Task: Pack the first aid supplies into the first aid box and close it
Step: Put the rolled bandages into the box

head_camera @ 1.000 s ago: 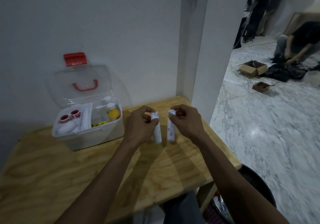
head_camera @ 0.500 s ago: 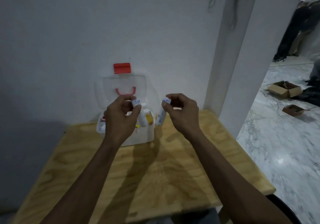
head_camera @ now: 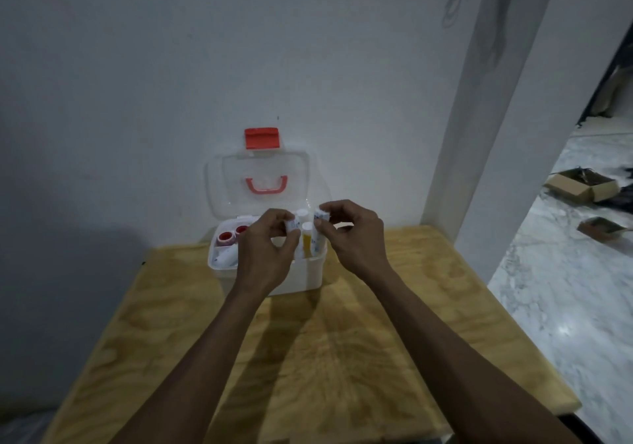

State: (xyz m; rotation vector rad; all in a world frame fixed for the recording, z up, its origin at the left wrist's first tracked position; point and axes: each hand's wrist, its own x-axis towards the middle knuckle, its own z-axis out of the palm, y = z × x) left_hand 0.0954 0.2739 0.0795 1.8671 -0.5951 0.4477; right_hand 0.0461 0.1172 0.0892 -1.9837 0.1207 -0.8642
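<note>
A white first aid box [head_camera: 308,274] stands open at the back of the wooden table, its clear lid [head_camera: 219,183] with a red handle and red latch leaning against the wall. Inside I see two red-capped items [head_camera: 233,234], a white item [head_camera: 226,255] and a yellow bottle [head_camera: 307,243] with a white cap. My left hand [head_camera: 265,255] pinches a white roll [head_camera: 292,226] over the box. My right hand [head_camera: 352,238] pinches a second white roll [head_camera: 320,234] at the box's right end, beside the yellow bottle.
The wooden table [head_camera: 308,358] stands against a white wall, with a white pillar [head_camera: 507,135] at its back right corner. To the right is a marble floor with an open cardboard box [head_camera: 582,186] and a small brown tray [head_camera: 601,227].
Both hands have carried the two white rolls from the table's middle up and over the open box. My view has turned left, so the box now sits centred.
</note>
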